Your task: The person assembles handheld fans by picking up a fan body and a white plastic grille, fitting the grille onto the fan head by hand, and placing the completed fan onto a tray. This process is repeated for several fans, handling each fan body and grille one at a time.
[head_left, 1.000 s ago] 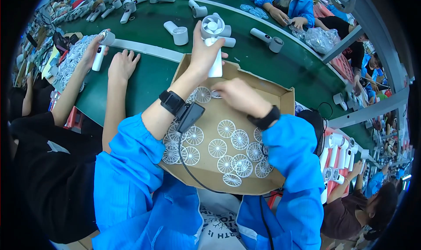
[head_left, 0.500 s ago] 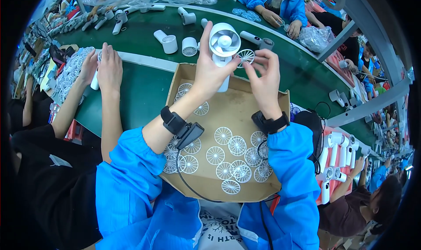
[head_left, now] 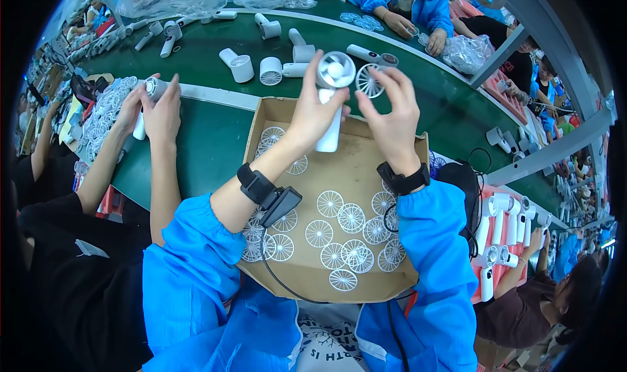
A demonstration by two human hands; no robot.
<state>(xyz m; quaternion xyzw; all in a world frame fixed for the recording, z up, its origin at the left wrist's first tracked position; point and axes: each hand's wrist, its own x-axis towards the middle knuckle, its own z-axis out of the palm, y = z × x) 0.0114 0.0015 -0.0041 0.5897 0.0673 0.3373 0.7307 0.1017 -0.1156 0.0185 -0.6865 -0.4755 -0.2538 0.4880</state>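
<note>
In my left hand (head_left: 312,114) is a white handheld fan (head_left: 328,136), its handle pointing down and its round head tilted up with the blades showing. My fingers and thumb wrap round it just below the head. Right beside the head, my right hand (head_left: 397,119) grips a white spoked fan grille (head_left: 370,82) at its edge, with a small gap between grille and fan. Part of the grille is hidden behind my fingers. Below both hands lies an open cardboard box (head_left: 346,166) with several loose white grilles (head_left: 351,218) scattered on its bottom.
A green conveyor belt (head_left: 215,127) runs behind the box, bearing several white fans (head_left: 241,67). At left, a co-worker's hands (head_left: 160,108) hold a fan near a heap of white rings (head_left: 104,114). Fans stand in a pink tray at right (head_left: 480,274). A metal frame (head_left: 542,150) rises at right.
The fan has come slightly down and its head has tilted, showing more handle. My right hand has spread its fingers more, and the grille now faces me more fully. Fans on the belt have shifted left.
</note>
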